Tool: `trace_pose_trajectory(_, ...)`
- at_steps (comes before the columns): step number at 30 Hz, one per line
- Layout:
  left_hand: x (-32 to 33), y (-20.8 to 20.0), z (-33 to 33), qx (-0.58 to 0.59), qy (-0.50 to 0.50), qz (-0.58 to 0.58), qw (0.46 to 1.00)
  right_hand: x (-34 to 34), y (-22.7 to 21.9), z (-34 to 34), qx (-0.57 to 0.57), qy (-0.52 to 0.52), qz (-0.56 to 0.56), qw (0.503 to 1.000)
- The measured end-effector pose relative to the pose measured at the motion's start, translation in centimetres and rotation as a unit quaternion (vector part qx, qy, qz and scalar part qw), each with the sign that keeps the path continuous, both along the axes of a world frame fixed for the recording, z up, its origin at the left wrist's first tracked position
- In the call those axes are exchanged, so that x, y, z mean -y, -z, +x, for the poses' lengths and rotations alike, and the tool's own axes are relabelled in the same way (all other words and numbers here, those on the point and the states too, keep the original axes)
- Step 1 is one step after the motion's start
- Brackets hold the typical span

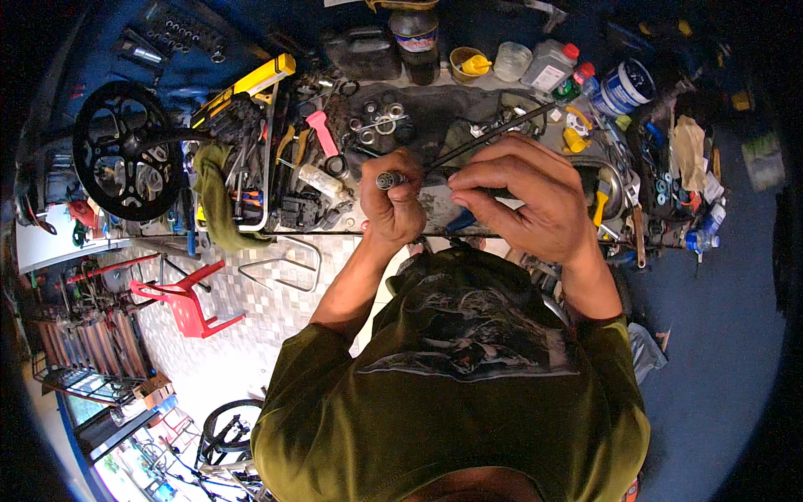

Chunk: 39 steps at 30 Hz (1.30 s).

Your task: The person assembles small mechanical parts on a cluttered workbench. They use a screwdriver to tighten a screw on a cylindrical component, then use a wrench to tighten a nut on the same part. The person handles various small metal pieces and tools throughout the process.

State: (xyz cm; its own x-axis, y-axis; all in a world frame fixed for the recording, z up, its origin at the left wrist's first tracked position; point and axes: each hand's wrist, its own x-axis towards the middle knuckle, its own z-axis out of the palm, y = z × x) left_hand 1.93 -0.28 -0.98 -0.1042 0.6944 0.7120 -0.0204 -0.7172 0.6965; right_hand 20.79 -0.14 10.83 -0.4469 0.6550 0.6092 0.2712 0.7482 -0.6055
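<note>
My left hand [391, 201] is closed in a fist around a dark cylindrical part [391, 180] with a ridged metal end that faces up at me. From beyond that fist a long thin dark rod [493, 136] slants to the upper right over the bench. Whether rod and cylinder are one piece is hidden by the fingers. My right hand [527, 197] is beside the rod with fingers curled, thumb and forefinger nearly together. Anything pinched there is too small to make out. Under both hands lies the cluttered workbench [435, 201], and a white bottle [322, 180] rests left of my left hand.
A pink-headed tool [320, 132], metal rings [385, 125] and a yellow box [268, 74] lie on the bench. Bottles [549, 67] and a blue-white tub [625, 87] stand along the back. A black crank wheel [125, 151] is at left, a red chair [188, 301] below.
</note>
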Motion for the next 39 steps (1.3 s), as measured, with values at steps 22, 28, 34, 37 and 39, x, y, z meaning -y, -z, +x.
trace_pose_trajectory(22, -1.1, -0.3, -0.6, -0.066, 0.021, 0.101, 0.992, -0.2, 0.4, 0.2, 0.004, 0.008, -0.001, 1.000)
trace_pose_trajectory(28, -1.0, -0.3, -0.5, -0.087, 0.002, 0.111, 0.990, -0.2, 0.6, 0.3, 0.002, 0.005, -0.007, 1.000)
trace_pose_trajectory(34, -0.9, -0.7, -0.7, -0.108, -0.010, 0.113, 0.988, -0.2, 0.8, 0.3, 0.005, 0.006, 0.002, 1.000)
trace_pose_trajectory(37, -1.0, -0.8, -0.8, -0.120, -0.016, 0.114, 0.986, -0.2, 0.8, 0.3, 0.007, 0.004, 0.006, 1.000)
trace_pose_trajectory(39, -1.0, -0.8, -0.9, -0.132, -0.024, 0.112, 0.985, -0.2, 0.7, 0.3, 0.005, 0.005, 0.003, 1.000)
